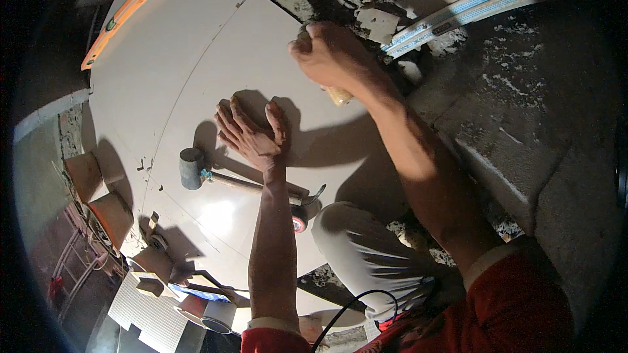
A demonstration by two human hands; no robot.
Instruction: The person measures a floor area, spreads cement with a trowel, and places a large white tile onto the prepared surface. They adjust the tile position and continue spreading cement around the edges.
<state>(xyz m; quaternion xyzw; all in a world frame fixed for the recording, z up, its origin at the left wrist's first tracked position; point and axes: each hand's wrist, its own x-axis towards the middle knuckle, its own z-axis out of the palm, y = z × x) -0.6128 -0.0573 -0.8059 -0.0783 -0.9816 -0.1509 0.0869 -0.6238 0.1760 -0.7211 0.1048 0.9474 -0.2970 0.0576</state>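
Large pale floor tiles (pixel 261 52) spread out before me, with thin joints between them. My left hand (pixel 252 134) is open, palm down and fingers spread, on or just above the tile surface. Below it lies a mallet (pixel 191 168) with a dark rubber head and a wooden handle that passes under my left forearm. My right hand (pixel 333 55) is closed around a tool at the tiles' far right edge. Only the light wooden-looking end of its handle (pixel 339 96) shows below my fist; the hand hides most of the rest.
An orange spirit level (pixel 134 13) lies along the far left edge. Blue-and-white long bars (pixel 464 16) rest on rubble at the upper right. A round red-faced item (pixel 299 223) sits beside my knee (pixel 353 242). Brown boxes (pixel 111 216) and a silvery cylinder (pixel 218 317) stand lower left.
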